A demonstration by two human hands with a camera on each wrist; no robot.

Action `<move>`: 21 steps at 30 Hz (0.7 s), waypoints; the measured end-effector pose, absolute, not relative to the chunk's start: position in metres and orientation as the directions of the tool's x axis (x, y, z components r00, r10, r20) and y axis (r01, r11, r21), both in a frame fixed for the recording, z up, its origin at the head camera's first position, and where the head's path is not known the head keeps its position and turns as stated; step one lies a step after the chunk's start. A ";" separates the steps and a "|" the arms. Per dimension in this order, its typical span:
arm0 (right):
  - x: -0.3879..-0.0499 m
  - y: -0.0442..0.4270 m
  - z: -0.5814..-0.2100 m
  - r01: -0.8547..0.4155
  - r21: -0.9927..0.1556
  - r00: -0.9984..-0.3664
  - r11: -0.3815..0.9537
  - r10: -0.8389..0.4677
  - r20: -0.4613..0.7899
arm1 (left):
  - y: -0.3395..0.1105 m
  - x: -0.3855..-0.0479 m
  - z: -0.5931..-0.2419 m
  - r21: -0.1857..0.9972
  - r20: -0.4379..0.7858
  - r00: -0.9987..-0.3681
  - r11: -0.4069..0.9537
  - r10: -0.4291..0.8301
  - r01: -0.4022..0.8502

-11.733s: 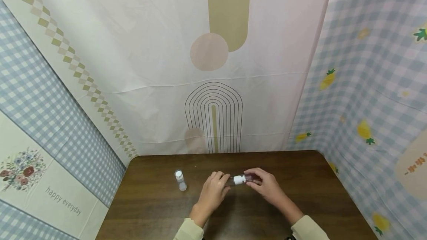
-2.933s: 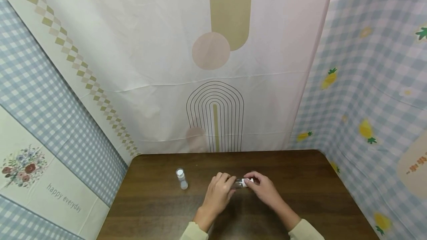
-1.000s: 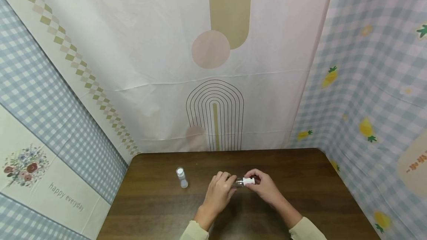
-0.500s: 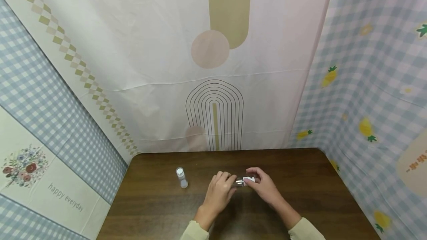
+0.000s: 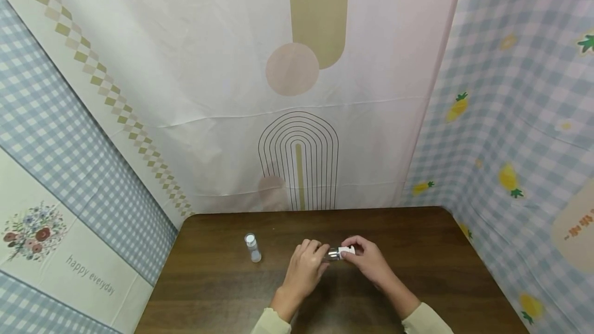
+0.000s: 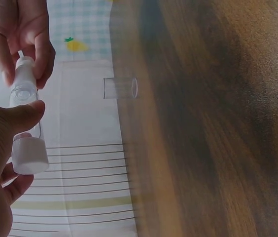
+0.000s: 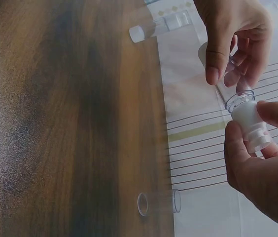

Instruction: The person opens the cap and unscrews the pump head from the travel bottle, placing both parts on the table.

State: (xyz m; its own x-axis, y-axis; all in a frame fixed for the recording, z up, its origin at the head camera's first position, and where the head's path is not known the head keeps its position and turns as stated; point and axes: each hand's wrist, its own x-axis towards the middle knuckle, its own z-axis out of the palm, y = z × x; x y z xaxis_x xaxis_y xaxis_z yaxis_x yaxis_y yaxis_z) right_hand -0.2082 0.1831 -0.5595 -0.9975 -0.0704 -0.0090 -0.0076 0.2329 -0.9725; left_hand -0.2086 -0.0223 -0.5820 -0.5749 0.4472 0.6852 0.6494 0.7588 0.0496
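Observation:
My left hand (image 5: 301, 267) grips the clear body (image 7: 223, 91) of a small pump bottle, tilted above the table. The bottle's white base (image 6: 29, 155) shows below my left thumb in the left wrist view. With thumb and fingers, my right hand (image 5: 371, 262) pinches the white pump top (image 7: 247, 120) at the neck end. A short nozzle (image 6: 20, 53) pokes out of that top. A clear cylindrical cap (image 7: 158, 202) stands on the table apart from both hands; the head view does not show it.
A second clear bottle (image 5: 252, 249) with white parts stands upright on the brown wooden table (image 5: 209, 293), left of my hands. Behind the table's far edge hangs a patterned white cloth (image 5: 223, 159), with a checked cloth (image 5: 492, 133) on the right.
Since the oldest frame, my right hand has moved from the bottle's dark clear end onto its white top. Over the last second only my right fingers shift slightly on the top.

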 end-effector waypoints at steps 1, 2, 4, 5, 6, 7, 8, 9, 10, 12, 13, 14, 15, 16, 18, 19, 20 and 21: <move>-0.208 0.184 -0.560 -0.019 -0.975 -0.997 0.223 -0.083 0.000 | -0.023 -0.209 -0.582 0.053 0.683 -0.578 0.759 0.446 0.649; -0.208 0.184 -0.560 -0.030 -0.978 -0.995 0.208 -0.096 0.010 | -0.023 -0.209 -0.582 0.057 0.682 -0.581 0.759 0.445 0.649; -0.208 0.186 -0.560 -0.052 -0.982 -0.993 0.179 -0.117 0.031 | -0.023 -0.209 -0.583 0.064 0.679 -0.587 0.760 0.442 0.647; -0.208 0.186 -0.561 -0.061 -0.984 -0.991 0.165 -0.126 0.040 | -0.024 -0.209 -0.583 0.067 0.678 -0.588 0.760 0.441 0.647; -0.208 0.187 -0.561 -0.069 -0.986 -0.990 0.152 -0.132 0.049 | -0.024 -0.209 -0.583 0.069 0.677 -0.590 0.761 0.440 0.646; -0.208 0.187 -0.561 -0.079 -0.987 -0.989 0.142 -0.134 0.060 | -0.024 -0.210 -0.583 0.071 0.678 -0.591 0.761 0.437 0.645; -0.208 0.188 -0.562 -0.086 -0.987 -0.989 0.136 -0.135 0.067 | -0.025 -0.210 -0.583 0.076 0.680 -0.591 0.760 0.434 0.646; -0.208 0.188 -0.562 -0.091 -0.987 -0.988 0.133 -0.135 0.073 | -0.025 -0.210 -0.583 0.078 0.681 -0.591 0.760 0.432 0.645; -0.208 0.189 -0.562 -0.097 -0.987 -0.988 0.128 -0.134 0.079 | -0.026 -0.210 -0.583 0.081 0.682 -0.592 0.759 0.430 0.646; -0.208 0.190 -0.564 -0.103 -0.988 -0.989 0.118 -0.121 0.089 | -0.027 -0.210 -0.583 0.089 0.685 -0.592 0.758 0.425 0.646; -0.208 0.190 -0.564 -0.109 -0.987 -0.989 0.115 -0.115 0.096 | -0.027 -0.210 -0.583 0.091 0.686 -0.593 0.759 0.422 0.645; -0.208 0.191 -0.564 -0.116 -0.987 -0.989 0.110 -0.107 0.104 | -0.027 -0.210 -0.583 0.092 0.686 -0.594 0.760 0.420 0.644; -0.209 0.191 -0.565 -0.124 -0.987 -0.989 0.106 -0.096 0.114 | -0.028 -0.210 -0.583 0.092 0.687 -0.594 0.760 0.419 0.643; -0.209 0.193 -0.565 -0.132 -0.986 -0.989 0.103 -0.085 0.123 | -0.028 -0.210 -0.583 0.094 0.688 -0.594 0.760 0.417 0.643; -0.210 0.195 -0.565 -0.154 -0.982 -0.987 0.112 -0.068 0.147 | -0.029 -0.210 -0.584 0.089 0.690 -0.592 0.763 0.416 0.640; -0.211 0.197 -0.565 -0.164 -0.979 -0.986 0.123 -0.059 0.158 | -0.029 -0.210 -0.584 0.086 0.693 -0.590 0.765 0.415 0.638; -0.211 0.199 -0.565 -0.174 -0.975 -0.985 0.137 -0.048 0.169 | -0.029 -0.211 -0.585 0.084 0.695 -0.588 0.765 0.414 0.638; -0.212 0.202 -0.565 -0.178 -0.972 -0.984 0.154 -0.040 0.174 | -0.030 -0.211 -0.585 0.084 0.696 -0.587 0.765 0.413 0.639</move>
